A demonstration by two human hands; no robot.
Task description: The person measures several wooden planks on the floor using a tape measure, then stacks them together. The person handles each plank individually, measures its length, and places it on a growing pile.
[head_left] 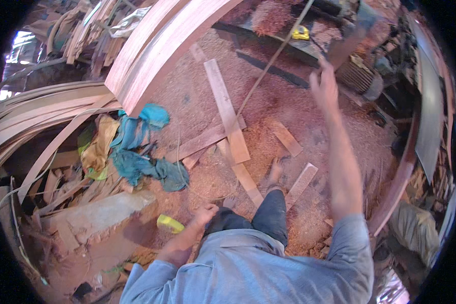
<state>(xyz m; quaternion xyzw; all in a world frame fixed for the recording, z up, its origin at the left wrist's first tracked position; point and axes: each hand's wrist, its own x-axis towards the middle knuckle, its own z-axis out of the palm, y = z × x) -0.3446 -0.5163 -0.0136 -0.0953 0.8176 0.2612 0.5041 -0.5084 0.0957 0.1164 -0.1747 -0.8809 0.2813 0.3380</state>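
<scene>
My right hand (325, 90) is stretched far forward, slightly blurred, its fingers extended toward the edge of a dark machine table (281, 38). Nothing shows clearly in it. A yellow tape measure (300, 33) lies on that table, a little beyond the fingertips and to their left. Close to my left thigh, my left hand (205, 214) is bent in with its fingers curled; whatever they hold, if anything, is hidden. Beside my left forearm is a yellow object (170, 223) whose kind I cannot make out.
Wooden boards (225, 106) lie crossed on the sawdust-covered floor ahead of my feet. Large curved timber pieces (172, 45) jut in from the upper left. Teal cloths (147, 159) lie at the left, near a concrete block (104, 213). A ribbed motor (357, 76) stands beyond my right hand.
</scene>
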